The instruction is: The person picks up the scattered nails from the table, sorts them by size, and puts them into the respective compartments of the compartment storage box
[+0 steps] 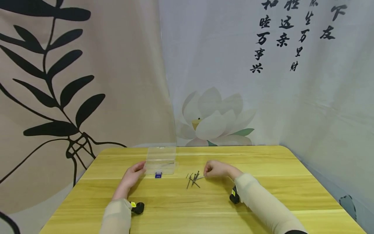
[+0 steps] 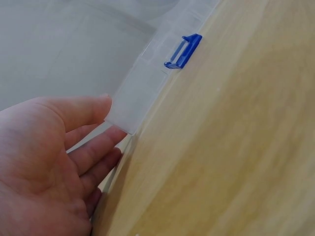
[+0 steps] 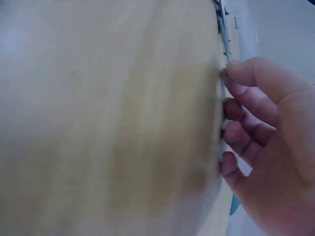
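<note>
A clear plastic box [image 1: 160,169] with a blue latch [image 1: 158,175] lies on the table with its lid [image 1: 161,152] raised at the back. One thin metal piece [image 1: 170,163] lies inside it. My left hand [image 1: 133,177] holds the box by its left side; in the left wrist view the thumb is on the upper edge and the fingers are at the lower corner. Right of the box is a small loose pile of dark nails [image 1: 193,180]. At the pile's right edge, my right hand [image 1: 219,169] pinches a silvery nail [image 1: 200,177] between thumb and index finger, the other fingers curled.
The wooden table [image 1: 187,211] reaches back to a printed curtain [image 1: 131,81]. Dark wrist cameras are strapped at the left sleeve [image 1: 117,216] and right sleeve [image 1: 263,201].
</note>
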{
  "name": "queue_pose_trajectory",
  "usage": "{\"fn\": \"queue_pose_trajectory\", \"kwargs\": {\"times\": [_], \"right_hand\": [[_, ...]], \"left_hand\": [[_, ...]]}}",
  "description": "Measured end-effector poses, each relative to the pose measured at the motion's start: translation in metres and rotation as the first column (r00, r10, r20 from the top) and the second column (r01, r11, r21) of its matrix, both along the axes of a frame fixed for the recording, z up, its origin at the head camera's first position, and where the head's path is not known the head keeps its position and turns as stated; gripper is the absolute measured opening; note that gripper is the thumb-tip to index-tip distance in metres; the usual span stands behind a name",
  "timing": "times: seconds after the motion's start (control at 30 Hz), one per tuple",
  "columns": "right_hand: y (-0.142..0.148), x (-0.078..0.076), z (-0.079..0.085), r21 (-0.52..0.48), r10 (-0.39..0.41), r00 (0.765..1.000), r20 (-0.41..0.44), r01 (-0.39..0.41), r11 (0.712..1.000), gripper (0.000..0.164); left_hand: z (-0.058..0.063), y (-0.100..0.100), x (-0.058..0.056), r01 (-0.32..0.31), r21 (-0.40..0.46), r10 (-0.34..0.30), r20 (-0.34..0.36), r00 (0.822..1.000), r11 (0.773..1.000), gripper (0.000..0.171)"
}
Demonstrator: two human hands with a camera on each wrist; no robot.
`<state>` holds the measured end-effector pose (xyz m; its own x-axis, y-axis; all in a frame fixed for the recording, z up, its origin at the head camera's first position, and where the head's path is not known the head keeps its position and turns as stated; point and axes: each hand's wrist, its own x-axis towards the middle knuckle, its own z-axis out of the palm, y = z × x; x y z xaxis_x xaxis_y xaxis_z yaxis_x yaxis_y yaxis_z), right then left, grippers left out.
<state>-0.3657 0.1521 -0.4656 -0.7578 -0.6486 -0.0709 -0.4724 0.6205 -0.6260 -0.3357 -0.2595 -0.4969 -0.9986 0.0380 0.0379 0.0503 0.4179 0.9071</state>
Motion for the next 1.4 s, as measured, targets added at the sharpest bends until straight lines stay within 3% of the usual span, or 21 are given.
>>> {"fn": "queue_pose_trajectory", "kwargs": {"times": [0.4, 0.8, 0.97, 1.1, 1.4], "right_hand": [[0.008, -0.004, -0.011, -0.224, -0.112, 0.994, 0.018, 0.113, 0.968, 0.005], [0.01, -0.008, 0.003, -0.381, -0.26, 0.961, 0.097, 0.277, 0.882, 0.014], [0.009, -0.012, 0.012, -0.446, -0.276, 0.952, 0.13, 0.304, 0.841, 0.013], [0.008, -0.015, 0.019, -0.469, -0.259, 0.957, 0.131, 0.29, 0.834, 0.016], [0.002, -0.021, 0.029, -0.473, -0.238, 0.969, 0.065, 0.239, 0.848, 0.013]], "left_hand": [[-0.001, 0.001, 0.002, -0.004, 0.008, 0.004, 0.001, 1.0, 1.0, 0.048], [0.002, 0.003, 0.002, -0.005, 0.008, 0.005, -0.002, 1.0, 1.0, 0.047], [0.002, 0.002, 0.002, -0.009, -0.003, 0.009, 0.001, 1.0, 1.0, 0.047], [0.002, 0.002, 0.002, -0.012, -0.012, 0.012, 0.006, 1.0, 1.0, 0.047], [0.001, 0.001, 0.001, -0.012, -0.038, 0.011, -0.004, 1.0, 0.999, 0.047]]}}
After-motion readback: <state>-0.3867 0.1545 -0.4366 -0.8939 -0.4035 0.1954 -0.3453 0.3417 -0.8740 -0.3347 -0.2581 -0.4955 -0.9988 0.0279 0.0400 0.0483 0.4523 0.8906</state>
